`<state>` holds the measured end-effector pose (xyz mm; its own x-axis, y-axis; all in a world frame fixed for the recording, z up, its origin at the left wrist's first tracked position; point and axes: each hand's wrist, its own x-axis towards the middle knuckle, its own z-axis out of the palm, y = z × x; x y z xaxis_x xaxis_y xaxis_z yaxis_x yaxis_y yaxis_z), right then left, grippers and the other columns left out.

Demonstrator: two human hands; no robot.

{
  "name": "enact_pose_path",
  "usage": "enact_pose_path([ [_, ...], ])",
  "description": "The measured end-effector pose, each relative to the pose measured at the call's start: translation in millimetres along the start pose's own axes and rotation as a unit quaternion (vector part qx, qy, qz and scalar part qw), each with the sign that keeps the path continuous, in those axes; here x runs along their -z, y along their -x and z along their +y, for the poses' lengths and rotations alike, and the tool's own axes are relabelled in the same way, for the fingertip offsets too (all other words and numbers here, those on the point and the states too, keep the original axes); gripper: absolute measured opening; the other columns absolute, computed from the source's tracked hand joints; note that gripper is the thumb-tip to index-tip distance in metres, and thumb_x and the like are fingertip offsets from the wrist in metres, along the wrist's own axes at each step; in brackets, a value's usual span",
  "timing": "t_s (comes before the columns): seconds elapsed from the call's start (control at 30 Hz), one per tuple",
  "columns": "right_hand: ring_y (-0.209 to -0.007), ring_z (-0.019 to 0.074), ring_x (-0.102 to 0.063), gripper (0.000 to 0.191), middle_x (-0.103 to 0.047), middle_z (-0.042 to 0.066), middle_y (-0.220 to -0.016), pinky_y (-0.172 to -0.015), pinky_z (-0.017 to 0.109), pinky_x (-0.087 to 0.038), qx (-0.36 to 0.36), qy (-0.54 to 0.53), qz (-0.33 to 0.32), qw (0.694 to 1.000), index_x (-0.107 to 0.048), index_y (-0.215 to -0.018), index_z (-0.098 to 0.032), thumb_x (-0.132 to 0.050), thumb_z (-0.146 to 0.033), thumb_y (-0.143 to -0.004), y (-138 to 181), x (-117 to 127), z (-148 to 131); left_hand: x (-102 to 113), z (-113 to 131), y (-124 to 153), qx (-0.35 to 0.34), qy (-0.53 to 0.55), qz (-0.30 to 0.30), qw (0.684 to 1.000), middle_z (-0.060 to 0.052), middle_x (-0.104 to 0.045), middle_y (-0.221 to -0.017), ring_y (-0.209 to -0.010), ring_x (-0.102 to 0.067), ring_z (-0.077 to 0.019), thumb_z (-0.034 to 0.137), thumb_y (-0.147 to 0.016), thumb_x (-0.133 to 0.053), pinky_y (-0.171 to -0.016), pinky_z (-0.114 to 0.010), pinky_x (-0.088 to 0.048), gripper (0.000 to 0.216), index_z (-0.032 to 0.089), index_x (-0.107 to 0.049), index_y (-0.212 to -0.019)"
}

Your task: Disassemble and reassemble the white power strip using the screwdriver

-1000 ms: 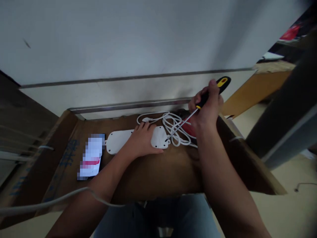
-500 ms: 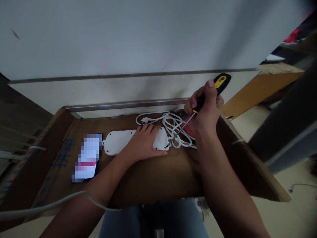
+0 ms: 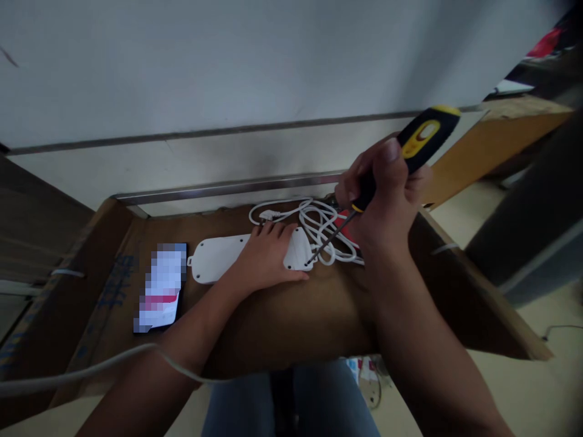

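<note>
A white power strip (image 3: 221, 258) lies face down on the brown cardboard, with dark screw holes along its back. My left hand (image 3: 266, 255) lies over its right half, fingers over the far edge and thumb along the near edge, holding it down. In my closed right hand (image 3: 387, 191) is a screwdriver (image 3: 421, 139) with a black and yellow handle. Its shaft slants down to the left, and the tip is at the hole in the strip's near right corner. Whether the tip sits in a screw cannot be made out.
A coiled white power cord (image 3: 319, 221) with its plug (image 3: 269, 215) lies behind the strip, beside a red object (image 3: 348, 227). A phone (image 3: 161, 285) with a lit screen lies to the left. Cardboard side walls (image 3: 492, 297) flank the surface; a white panel (image 3: 255, 67) stands behind.
My right hand has turned and shifted a little to the right, and the screwdriver's handle end has risen. The tip stays at the same corner hole. My left hand keeps its place on the strip.
</note>
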<state>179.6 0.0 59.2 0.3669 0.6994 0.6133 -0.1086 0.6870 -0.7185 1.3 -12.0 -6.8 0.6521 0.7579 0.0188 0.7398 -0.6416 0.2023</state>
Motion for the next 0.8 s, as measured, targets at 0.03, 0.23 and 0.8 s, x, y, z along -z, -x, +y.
enact_pose_path([
  [0.03, -0.042, 0.0067, -0.027, 0.057, -0.038, -0.006, -0.051, -0.039, 0.028, -0.022, 0.001, -0.001, 0.000, 1.000, -0.043, -0.071, -0.024, -0.075, -0.070, -0.081, 1, -1, -1, 0, 0, -1, 0.000, -0.002, 0.000, 1.000, -0.020, -0.057, -0.155, -0.141, -0.052, -0.0436, 0.071, -0.079, -0.083, -0.118, -0.059, -0.041, 0.105, 0.013, -0.045, -0.157],
  [0.23, -0.043, 0.0077, -0.030, 0.053, -0.040, -0.005, -0.052, -0.041, 0.030, -0.022, 0.014, -0.009, 0.004, 1.000, -0.048, -0.069, -0.024, -0.078, -0.066, -0.081, 3, -4, -4, 2, 1, -2, 0.005, -0.010, -0.006, 1.000, -0.020, -0.057, -0.156, -0.140, -0.052, -0.0434, 0.073, -0.079, -0.083, -0.118, -0.060, -0.042, 0.107, 0.013, -0.044, -0.158],
  [0.8, -0.040, 0.0056, -0.033, 0.045, -0.041, -0.006, -0.056, -0.037, 0.025, -0.023, 0.028, -0.066, -0.062, 0.995, -0.052, -0.072, -0.021, -0.079, -0.055, -0.086, 11, -9, -9, 0, 0, 0, 0.004, 0.029, -0.002, 1.000, -0.019, -0.057, -0.156, -0.142, -0.050, -0.0424, 0.073, -0.079, -0.082, -0.120, -0.058, -0.040, 0.107, 0.014, -0.043, -0.159],
])
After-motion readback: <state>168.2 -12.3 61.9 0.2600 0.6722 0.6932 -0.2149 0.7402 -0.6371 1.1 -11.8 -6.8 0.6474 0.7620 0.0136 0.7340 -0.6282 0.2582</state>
